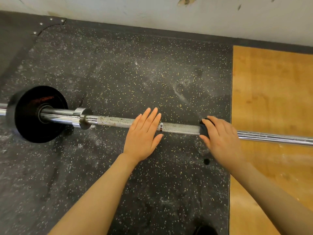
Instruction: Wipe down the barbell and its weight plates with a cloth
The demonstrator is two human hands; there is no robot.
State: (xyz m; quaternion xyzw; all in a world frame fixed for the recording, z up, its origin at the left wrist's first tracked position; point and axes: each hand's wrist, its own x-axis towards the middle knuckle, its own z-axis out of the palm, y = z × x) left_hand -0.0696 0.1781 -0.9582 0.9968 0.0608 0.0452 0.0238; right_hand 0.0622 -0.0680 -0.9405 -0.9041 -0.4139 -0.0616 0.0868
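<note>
Our left hand (144, 133) lies flat, fingers straight, on the knurled barbell (116, 120); our right hand (221, 136) grips a black cloth (204, 128) wrapped round the shaft. The bar rests on speckled rubber floor (135, 73), black weight plate (32, 114) at its left end, wooden platform (271, 90) beneath its right.

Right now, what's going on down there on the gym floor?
A person is cleaning a barbell that lies on the speckled rubber floor. The right hand grips a dark cloth wrapped around the knurled part of the shaft. The left hand lies flat on the bar with straight fingers, apparently steadying it. A black weight plate sits on the sleeve at the left. The stretch of shaft between the collar and the left hand shows brownish specks.
</note>
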